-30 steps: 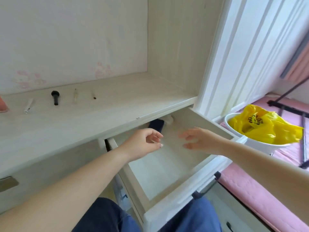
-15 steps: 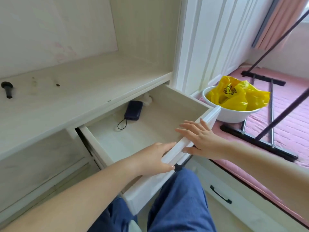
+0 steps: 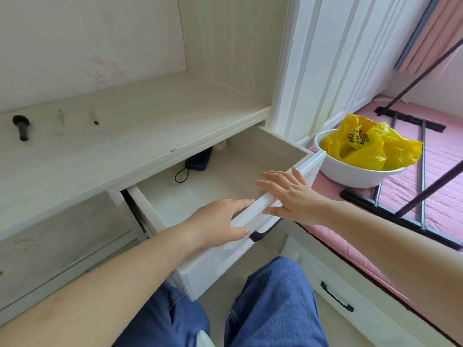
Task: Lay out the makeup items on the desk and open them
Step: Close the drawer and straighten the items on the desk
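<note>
Makeup items lie in a row at the far left of the pale desk top: a black brush, a pale slim tube and a small stick with a dark tip. Below the desk a white drawer stands pulled out. My left hand rests on the drawer's front edge, fingers straight over the rim and thumb on the front face. My right hand lies flat on the same edge further right, fingers spread over the inside. Neither hand holds an item.
A dark power bank with a looped cord lies at the back of the drawer. To the right a white basin holds a yellow plastic bag on a pink mat, beside a dark metal rack. My blue-jeaned legs are under the drawer.
A second ago both hands hovered inside the drawer; now they rest on its front edge. The view swung right, then partly back left, and the drawer sits a little further in.
</note>
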`<act>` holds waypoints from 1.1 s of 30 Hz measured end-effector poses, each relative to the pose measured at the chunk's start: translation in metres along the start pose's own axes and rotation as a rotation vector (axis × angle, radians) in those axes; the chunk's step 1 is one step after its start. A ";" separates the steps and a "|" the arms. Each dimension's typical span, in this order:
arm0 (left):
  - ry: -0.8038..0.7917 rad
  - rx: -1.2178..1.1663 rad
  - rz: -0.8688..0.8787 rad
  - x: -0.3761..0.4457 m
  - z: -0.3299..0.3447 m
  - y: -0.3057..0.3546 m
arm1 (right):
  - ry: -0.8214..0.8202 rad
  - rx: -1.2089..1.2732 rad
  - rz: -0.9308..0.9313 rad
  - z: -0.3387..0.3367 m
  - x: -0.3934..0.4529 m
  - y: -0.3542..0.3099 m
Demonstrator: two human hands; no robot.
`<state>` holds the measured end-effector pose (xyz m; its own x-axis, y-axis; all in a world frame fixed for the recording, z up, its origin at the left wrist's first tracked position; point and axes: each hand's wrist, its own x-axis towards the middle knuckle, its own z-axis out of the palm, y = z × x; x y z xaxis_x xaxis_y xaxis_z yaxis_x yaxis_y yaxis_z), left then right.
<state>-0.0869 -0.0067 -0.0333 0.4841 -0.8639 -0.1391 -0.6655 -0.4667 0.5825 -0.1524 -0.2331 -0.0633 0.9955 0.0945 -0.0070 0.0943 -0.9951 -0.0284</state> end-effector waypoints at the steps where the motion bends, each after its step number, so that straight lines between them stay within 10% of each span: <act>1: 0.012 0.020 -0.015 0.002 -0.002 -0.005 | -0.001 -0.001 0.002 -0.001 0.006 -0.001; 16: 0.377 0.883 -0.045 0.011 -0.054 -0.068 | 0.084 0.090 0.010 -0.025 0.111 -0.025; 33: 0.326 0.728 -0.437 -0.004 -0.105 -0.106 | 0.244 -0.148 -0.111 -0.027 0.179 -0.062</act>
<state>0.0409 0.0660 -0.0102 0.8405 -0.5374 0.0691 -0.5260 -0.8399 -0.1338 0.0199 -0.1556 -0.0356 0.9503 0.2111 0.2288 0.1851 -0.9741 0.1302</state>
